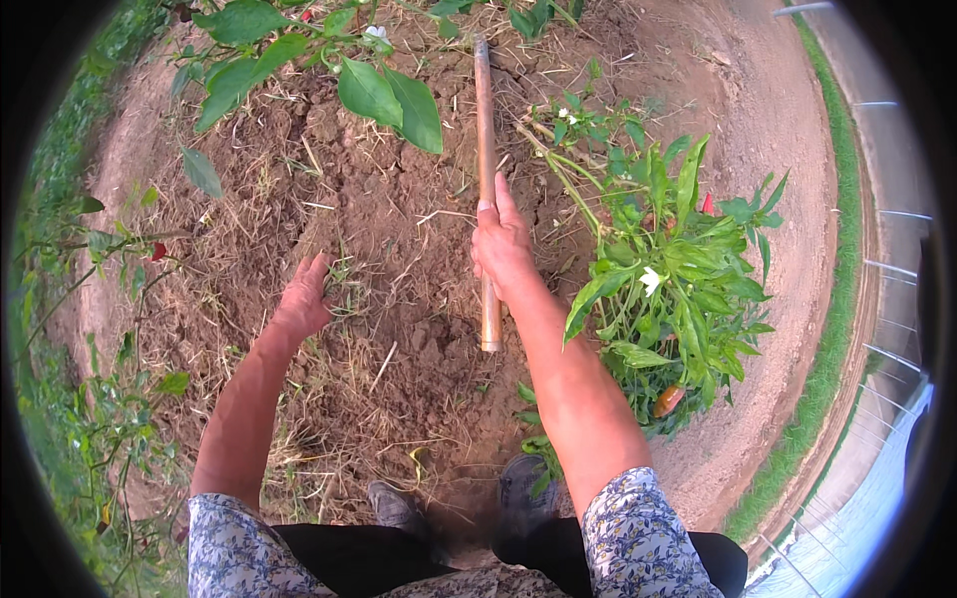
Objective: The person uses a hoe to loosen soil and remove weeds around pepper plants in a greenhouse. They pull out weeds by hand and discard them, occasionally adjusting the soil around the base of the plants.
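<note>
My right hand (502, 243) is closed around a wooden tool handle (486, 142), which runs upright in the picture. Its blunt near end shows below my fist, and its far end reaches the soil by the plants at the top; no tool head can be made out there. To the left, my left hand (305, 295) holds nothing visible, its fingers extended close to a tuft of weeds and dry grass (348, 280) on the brown soil (419, 299). Whether its fingertips touch the weeds, I cannot tell.
A pepper plant (673, 276) with white flowers and an orange-red pepper (668, 401) leans on the right. Pepper leaves (370, 91) overhang the top. More plants (112, 404) line the left. My shoes (527, 486) stand on the soil below. A grass strip (822, 374) curves along the far right.
</note>
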`<state>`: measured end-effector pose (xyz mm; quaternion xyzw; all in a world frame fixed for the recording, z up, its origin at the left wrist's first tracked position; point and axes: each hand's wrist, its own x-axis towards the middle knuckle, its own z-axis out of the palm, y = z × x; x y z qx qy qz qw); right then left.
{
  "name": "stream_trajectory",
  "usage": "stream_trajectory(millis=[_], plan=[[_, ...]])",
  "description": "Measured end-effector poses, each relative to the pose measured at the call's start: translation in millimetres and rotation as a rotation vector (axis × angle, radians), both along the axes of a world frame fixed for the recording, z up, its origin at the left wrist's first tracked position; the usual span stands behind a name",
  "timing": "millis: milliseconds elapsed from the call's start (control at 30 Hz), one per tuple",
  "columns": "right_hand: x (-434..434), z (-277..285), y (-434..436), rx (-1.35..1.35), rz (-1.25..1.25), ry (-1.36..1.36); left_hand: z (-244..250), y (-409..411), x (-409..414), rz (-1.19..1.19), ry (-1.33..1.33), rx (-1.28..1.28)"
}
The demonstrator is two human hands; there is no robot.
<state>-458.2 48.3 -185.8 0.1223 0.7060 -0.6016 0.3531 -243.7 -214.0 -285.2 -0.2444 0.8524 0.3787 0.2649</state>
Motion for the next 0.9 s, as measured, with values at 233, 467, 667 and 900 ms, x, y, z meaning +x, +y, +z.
stream_trajectory(millis=[233,467,667,900], plan=[[44.4,-25.3,28.6,0.219,0.117,0.141,-10.2,-5.2,-1.9,0.836,0.034,0.78],[113.7,26.2,60.3,0.002,0.033,-0.071,11.0,-0.1,-13.2,-0.132,-0.07,-0.065],[240.3,42.2,108.5,0.193,0.29,0.1,-2.2,-6.3,-0.4,0.055,0.079,0.053],[303.1,31.3,151.6,0.155,0.445,0.461,57.8,39.6,-19.0,-0.088,0.114,-0.266]])
